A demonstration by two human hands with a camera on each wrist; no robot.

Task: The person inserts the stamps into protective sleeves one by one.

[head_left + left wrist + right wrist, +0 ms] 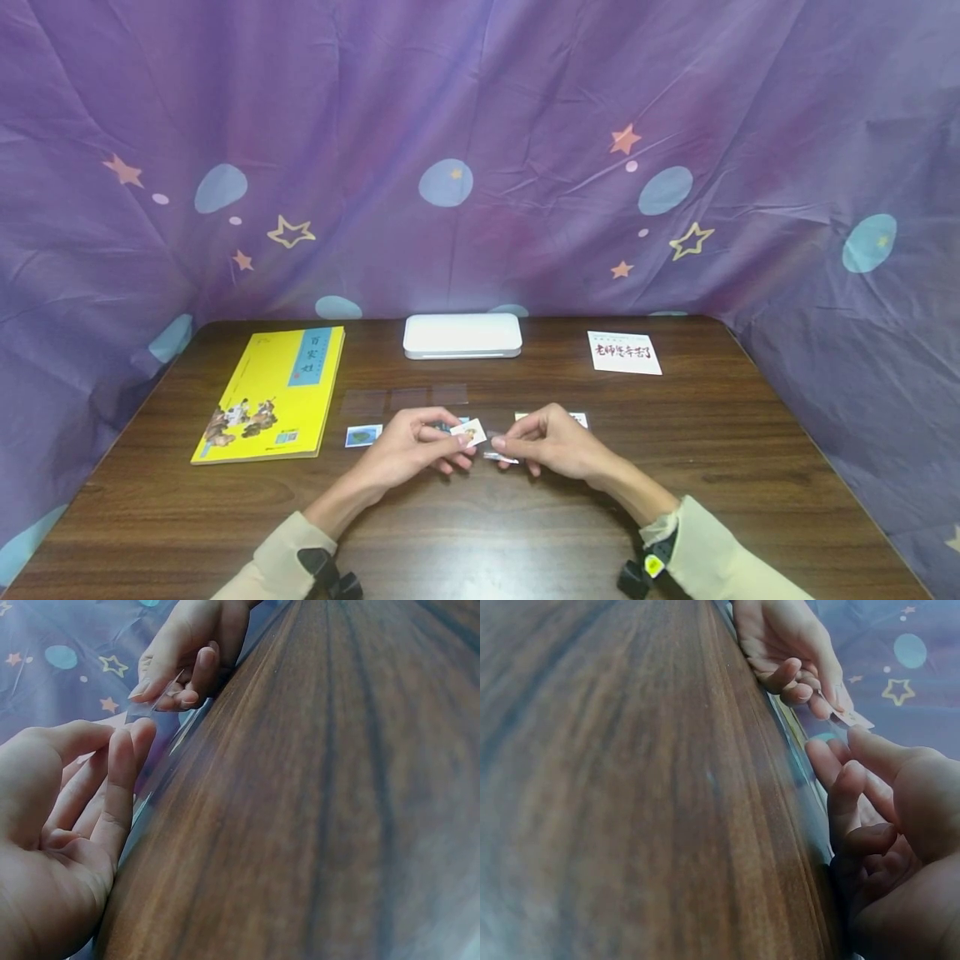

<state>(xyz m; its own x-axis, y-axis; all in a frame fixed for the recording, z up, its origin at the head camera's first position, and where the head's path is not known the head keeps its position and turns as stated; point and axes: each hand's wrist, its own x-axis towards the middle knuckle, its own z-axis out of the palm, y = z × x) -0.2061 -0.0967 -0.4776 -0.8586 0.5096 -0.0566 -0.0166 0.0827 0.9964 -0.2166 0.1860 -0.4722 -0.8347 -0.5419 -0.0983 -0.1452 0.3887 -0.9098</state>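
Observation:
Between thumb and fingers, my left hand point(412, 446) pinches a small white card with a printed picture point(472, 431). Across from it, my right hand point(561, 442) pinches a small clear plastic sleeve point(501, 457), which catches the light in the head view. The sleeve point(142, 711) shows see-through in the left wrist view, close to the left fingertips. The right wrist view has the card point(857, 720) just beyond the right thumb. A small blue picture card point(363, 436) lies left of the left hand. More cards on the table are partly hidden behind both hands.
Several clear sleeves point(408, 400) lie in a row beyond the left hand. A yellow book point(281, 392) lies at the left, a white case point(462, 337) at the back, and a white card with red writing point(624, 352) at the back right. A purple curtain point(525, 100) surrounds the table.

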